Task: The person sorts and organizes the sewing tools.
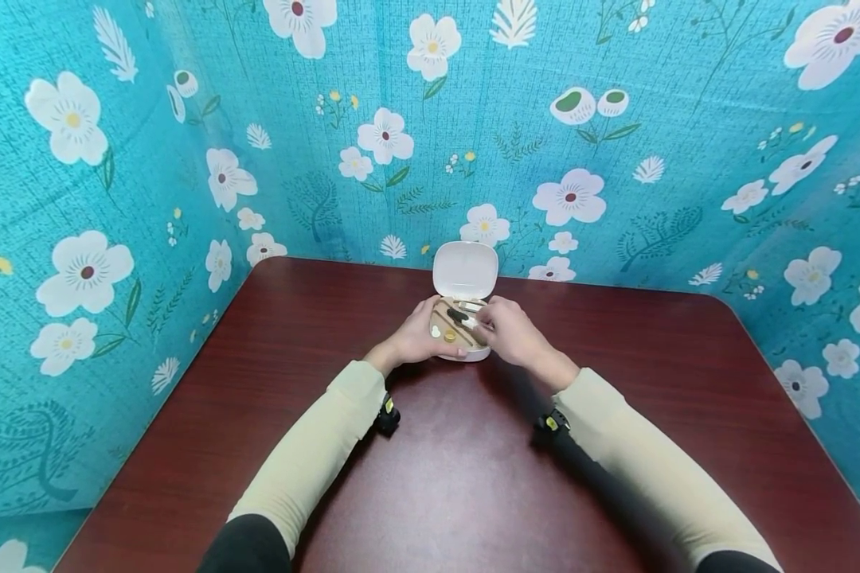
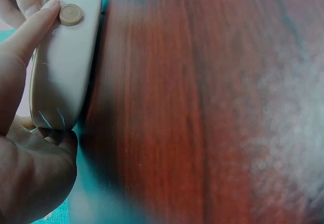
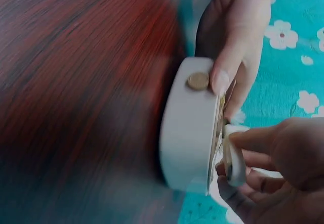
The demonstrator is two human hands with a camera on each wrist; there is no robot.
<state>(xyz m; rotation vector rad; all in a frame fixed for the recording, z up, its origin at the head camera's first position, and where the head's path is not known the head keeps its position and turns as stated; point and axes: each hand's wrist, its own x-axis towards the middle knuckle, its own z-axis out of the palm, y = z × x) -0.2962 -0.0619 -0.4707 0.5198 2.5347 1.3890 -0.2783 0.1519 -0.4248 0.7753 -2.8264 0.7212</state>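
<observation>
Right hand [image 1: 517,334] fingers pinching white tool [image 1: 468,321] inside open case [image 1: 461,330], left hand [image 1: 414,337] gripping it.

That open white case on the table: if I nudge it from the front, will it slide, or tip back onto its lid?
The white case will probably slide: its smooth rounded shell sits on a polished table. The upright lid puts weight at the back, so a push could rock it rearward. The left hand grips its side, which should steady it.

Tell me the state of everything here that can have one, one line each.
white case: open, lid up, resting on the table.
black-and-white tool: lying at the open tray, pinched by the right hand.
left hand: holds the case's side.
right hand: pinches the tool.
</observation>
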